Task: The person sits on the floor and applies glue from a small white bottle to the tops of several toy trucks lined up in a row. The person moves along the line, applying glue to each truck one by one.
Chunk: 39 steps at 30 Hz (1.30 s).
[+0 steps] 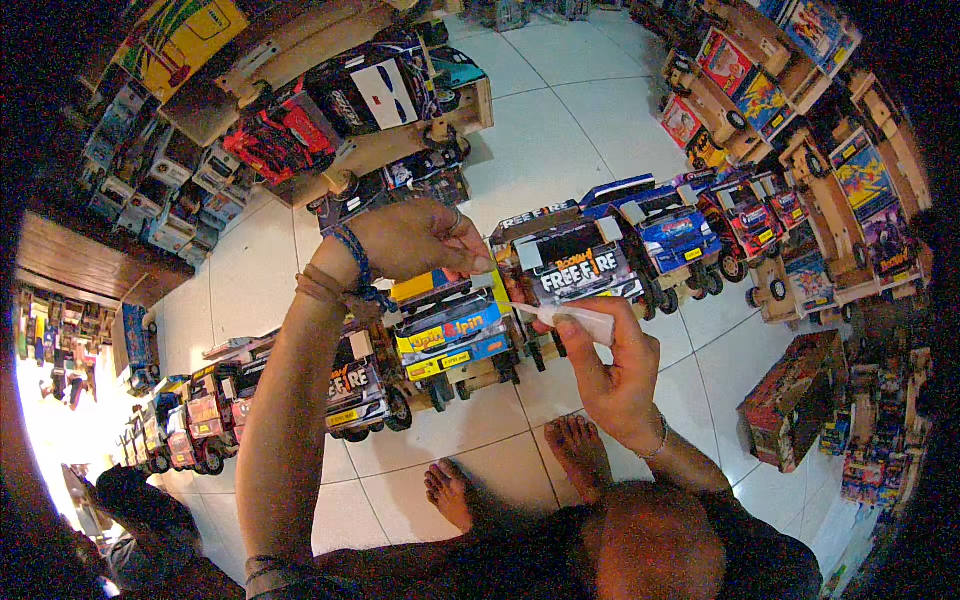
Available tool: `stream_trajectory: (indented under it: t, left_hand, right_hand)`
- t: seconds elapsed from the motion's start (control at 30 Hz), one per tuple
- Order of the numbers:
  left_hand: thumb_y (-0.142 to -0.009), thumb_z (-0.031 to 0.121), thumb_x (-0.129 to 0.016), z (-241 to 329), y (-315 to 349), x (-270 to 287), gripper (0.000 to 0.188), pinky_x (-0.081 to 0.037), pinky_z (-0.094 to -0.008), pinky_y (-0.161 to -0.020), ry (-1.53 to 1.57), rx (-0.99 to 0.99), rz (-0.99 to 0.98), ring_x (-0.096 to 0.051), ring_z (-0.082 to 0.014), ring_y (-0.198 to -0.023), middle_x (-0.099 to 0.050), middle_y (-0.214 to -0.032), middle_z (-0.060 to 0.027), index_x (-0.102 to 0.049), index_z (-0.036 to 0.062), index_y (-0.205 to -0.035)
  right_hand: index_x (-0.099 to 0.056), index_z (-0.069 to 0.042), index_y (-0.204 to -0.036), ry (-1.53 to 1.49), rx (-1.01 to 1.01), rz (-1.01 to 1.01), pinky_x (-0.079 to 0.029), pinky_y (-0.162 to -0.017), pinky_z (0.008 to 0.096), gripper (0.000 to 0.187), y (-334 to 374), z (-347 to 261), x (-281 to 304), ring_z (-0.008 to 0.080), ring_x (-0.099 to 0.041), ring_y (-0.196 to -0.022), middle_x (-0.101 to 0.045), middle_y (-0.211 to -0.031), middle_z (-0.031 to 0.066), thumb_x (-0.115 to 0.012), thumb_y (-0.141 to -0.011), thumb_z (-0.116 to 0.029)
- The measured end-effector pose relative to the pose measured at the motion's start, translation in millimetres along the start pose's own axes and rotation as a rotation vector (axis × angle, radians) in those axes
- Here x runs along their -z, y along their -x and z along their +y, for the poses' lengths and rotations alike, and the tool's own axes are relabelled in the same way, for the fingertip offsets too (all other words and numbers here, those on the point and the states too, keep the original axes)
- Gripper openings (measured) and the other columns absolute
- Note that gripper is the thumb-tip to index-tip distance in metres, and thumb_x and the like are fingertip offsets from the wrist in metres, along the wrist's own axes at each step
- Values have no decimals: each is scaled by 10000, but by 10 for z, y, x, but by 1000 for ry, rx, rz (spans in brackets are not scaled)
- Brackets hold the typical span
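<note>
My right hand (pixel 615 375) is closed around a small white squeeze bottle (pixel 590 325). The bottle's thin nozzle points left, at the right edge of a blue-and-yellow toy truck (pixel 455 340). Above that truck's right side, my left hand (pixel 425 240) is bent over with thumb and fingers pinched together; whatever is between them is too small to make out. Bands circle the left wrist. Just right of the nozzle stands a black toy truck (pixel 585 265) with white side flaps, followed by a blue toy truck (pixel 670 240).
The toy trucks form a long row across the tiled floor (pixel 560 130). Wooden truck bodies (pixel 720 90) are stacked at the far right, others (pixel 370 95) at the upper left. A worn carton (pixel 795 400) sits at right. My bare feet (pixel 580 455) are below the row. Another person (pixel 150 525) shows at lower left.
</note>
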State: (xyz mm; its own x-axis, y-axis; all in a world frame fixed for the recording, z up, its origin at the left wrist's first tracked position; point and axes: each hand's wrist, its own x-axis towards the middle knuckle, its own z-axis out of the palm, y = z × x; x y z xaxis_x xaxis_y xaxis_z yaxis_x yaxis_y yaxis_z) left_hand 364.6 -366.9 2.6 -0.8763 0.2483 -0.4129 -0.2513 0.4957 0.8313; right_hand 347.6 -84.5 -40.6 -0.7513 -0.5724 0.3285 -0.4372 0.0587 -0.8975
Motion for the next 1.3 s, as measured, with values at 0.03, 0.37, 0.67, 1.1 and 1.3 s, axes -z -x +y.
stream_trajectory:
  t: [0.03,0.37,0.67,1.1,1.3]
  left_hand:
    - [-956,273,-680,-13,-1,7,293,-550,-283,-785,-22,22,4,-666,-133,-871,-724,-988,-38,-695,24,-1109]
    - [-934,390,-668,-376,9,120,370,-568,-344,-769,-213,43,111,-690,-168,-816,-741,-919,-85,-697,37,-1040]
    - [-937,511,-644,-24,241,395,551,-573,-303,-748,-152,-23,212,-708,-155,-773,-740,-876,-98,-711,-34,-973]
    - [-986,504,-574,1219,1531,476,472,-537,-322,-833,3,-855,635,-654,-150,-951,-695,-1029,-35,-683,60,-1102]
    - [-934,464,-677,941,1814,580,447,-476,-198,-656,263,-797,829,-618,-56,-774,-711,-906,-26,-707,34,-1052]
  right_hand:
    - [-611,-37,-1092,20,10,-4,-584,-690,356,228,2,6,-8,248,-745,-819,-742,-923,141,-711,-924,-155]
    - [-664,-45,-1104,120,178,220,-566,-740,336,213,70,-115,326,198,-713,-866,-744,-980,106,-695,-943,-181]
    - [-614,-38,-1046,5,114,500,-495,-580,253,221,151,-1144,1122,85,-617,-707,-690,-851,32,-693,-960,-225]
    - [-655,-40,-1196,40,6,339,-524,-797,296,356,-291,-1455,666,153,-644,-934,-705,-1064,62,-654,-942,-289]
    - [-592,-81,-1120,-23,34,458,-486,-611,247,233,-378,-1310,262,100,-618,-821,-698,-1033,45,-613,-999,-279]
